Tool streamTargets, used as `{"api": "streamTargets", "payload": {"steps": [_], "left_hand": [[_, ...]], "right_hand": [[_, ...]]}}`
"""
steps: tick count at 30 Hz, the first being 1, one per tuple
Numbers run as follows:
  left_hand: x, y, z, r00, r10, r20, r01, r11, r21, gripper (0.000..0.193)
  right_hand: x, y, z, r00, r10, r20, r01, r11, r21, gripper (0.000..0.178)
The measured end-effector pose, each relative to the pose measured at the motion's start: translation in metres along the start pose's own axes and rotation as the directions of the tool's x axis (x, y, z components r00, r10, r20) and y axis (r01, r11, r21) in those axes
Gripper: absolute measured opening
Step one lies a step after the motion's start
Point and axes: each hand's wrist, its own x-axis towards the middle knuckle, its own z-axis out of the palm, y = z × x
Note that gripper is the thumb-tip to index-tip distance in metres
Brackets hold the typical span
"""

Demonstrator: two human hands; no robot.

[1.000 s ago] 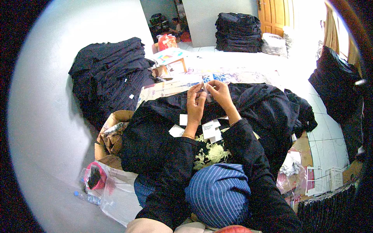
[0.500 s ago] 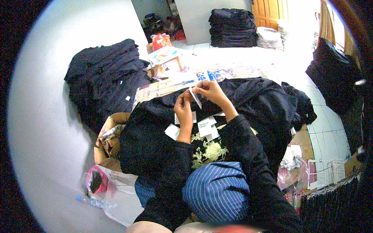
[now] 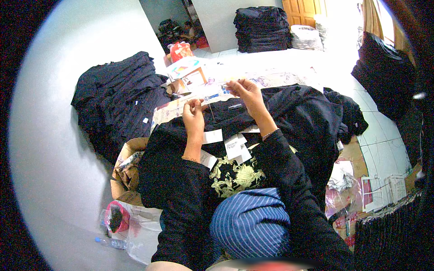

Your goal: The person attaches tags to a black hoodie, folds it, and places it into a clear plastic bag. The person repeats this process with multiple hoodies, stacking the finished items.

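Observation:
A black shirt (image 3: 169,149) with a pale floral print (image 3: 246,176) is spread in front of me. Above its collar my left hand (image 3: 194,115) is closed in a pinch. A thin pale edge, possibly a tag seen side-on, shows beside those fingertips. Farther up and to the right, my right hand (image 3: 247,94) pinches something too small to make out. Several white tags (image 3: 233,147) lie on the shirt between my forearms. Some overlap, and another white tag (image 3: 212,136) rests near my left wrist.
Piled black garments (image 3: 117,90) stand at the left, with another black stack (image 3: 262,29) at the back. An open cardboard box (image 3: 124,167) sits left of the shirt. A pink-rimmed container (image 3: 118,217) and plastic bottle (image 3: 110,242) are at lower left. Black garments (image 3: 384,77) hang at right.
My hands have moved apart, the left one to the left and the right one slightly up. The white tag held between them no longer shows its face. The view has shifted slightly.

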Motion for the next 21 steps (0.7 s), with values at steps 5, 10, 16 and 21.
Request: {"api": "streamTargets", "payload": {"steps": [5, 10, 16, 21], "left_hand": [[0.012, 0.016, 0.001, 0.982, 0.182, 0.051, -0.187, 0.905, 0.383, 0.021], [0.023, 0.046, 0.01, 0.804, 0.552, 0.221, -0.589, 0.693, 0.415, 0.012], [0.031, 0.067, 0.03, 0.693, 0.645, 0.321, -0.708, 0.527, 0.47, 0.009], [0.031, 0.033, 0.049, 0.868, 0.442, 0.225, -0.487, 0.845, 0.22, 0.013]], "right_hand": [[-0.001, -0.005, -0.005, 0.997, 0.03, 0.073, -0.061, 0.882, 0.467, 0.019], [-0.002, -0.009, 0.0, 0.989, 0.087, 0.122, -0.103, 0.986, 0.131, 0.026], [-0.009, -0.01, 0.013, 0.998, -0.048, 0.042, 0.057, 0.969, -0.24, 0.024], [-0.01, -0.033, 0.005, 0.692, -0.605, -0.395, 0.221, 0.698, -0.682, 0.009]]}}
